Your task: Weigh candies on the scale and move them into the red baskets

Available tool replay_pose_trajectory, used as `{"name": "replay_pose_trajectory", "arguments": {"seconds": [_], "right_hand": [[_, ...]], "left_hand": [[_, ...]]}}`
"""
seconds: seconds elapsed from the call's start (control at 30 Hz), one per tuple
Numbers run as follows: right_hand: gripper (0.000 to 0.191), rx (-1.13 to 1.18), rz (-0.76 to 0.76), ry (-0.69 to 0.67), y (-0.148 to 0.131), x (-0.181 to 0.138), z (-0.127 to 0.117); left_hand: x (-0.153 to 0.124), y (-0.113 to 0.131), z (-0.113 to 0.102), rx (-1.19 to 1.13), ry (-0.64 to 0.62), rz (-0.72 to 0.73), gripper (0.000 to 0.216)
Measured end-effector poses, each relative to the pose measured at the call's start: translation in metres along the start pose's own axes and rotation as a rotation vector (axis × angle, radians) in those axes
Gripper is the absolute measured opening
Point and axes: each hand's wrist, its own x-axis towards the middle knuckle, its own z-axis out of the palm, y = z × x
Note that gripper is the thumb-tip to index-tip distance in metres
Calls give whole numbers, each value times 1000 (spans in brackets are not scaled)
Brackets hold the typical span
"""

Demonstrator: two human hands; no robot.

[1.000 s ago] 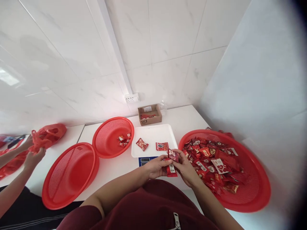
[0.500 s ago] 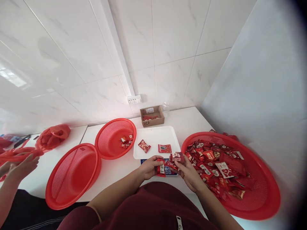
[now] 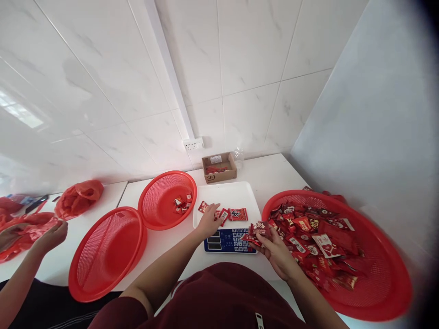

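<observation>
The left hand [image 3: 208,221] is stretched over the white tray [image 3: 240,194] of the scale [image 3: 228,240]. Its fingers are loose and open, not closed around anything, and the fingertips touch a small red packet [image 3: 222,214] that lies on the tray. On the same tray, one packet with a white pattern [image 3: 203,206] lies just left of the fingers, and a wider red packet [image 3: 238,214] lies just right of them.

The right hand [image 3: 274,249] is beside the right edge of the scale, palm up. It grips a bunch of red packets [image 3: 258,230] between thumb and fingers, above the corner of the blue keypad.

To the right of the scale stands a large red basket [image 3: 384,288], filled with a heap of many such packets. To the left of the scale there is a middle red basket [image 3: 161,192] with only a few packets [image 3: 181,204] inside. A further red basket [image 3: 103,256], left of it and nearer to the person, holds nothing that I can see. Behind the scale, a small cardboard box [image 3: 219,168] stands at the wall.

So only a few packets are on the tray and in the middle basket, while most remain in the large one; the display of the scale is too small to read.

Far left of the scale, the hand of a co-worker [image 3: 51,235] touches red plastic bags [image 3: 78,198].
</observation>
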Motion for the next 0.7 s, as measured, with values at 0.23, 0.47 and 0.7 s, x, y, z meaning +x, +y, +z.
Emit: {"name": "replay_pose_trajectory", "arguments": {"seconds": [0.23,0.47,0.7], "right_hand": [[41,-12,13,10,4,-2,-4],[38,11,27,4,6,-3,-10],[46,28,43,42,4,-4,-9]], "left_hand": [[5,0,35,298,-263,331,54],[27,-6,29,473,-144,230,52],[31,-18,-2,550,56,-101,63]]}}
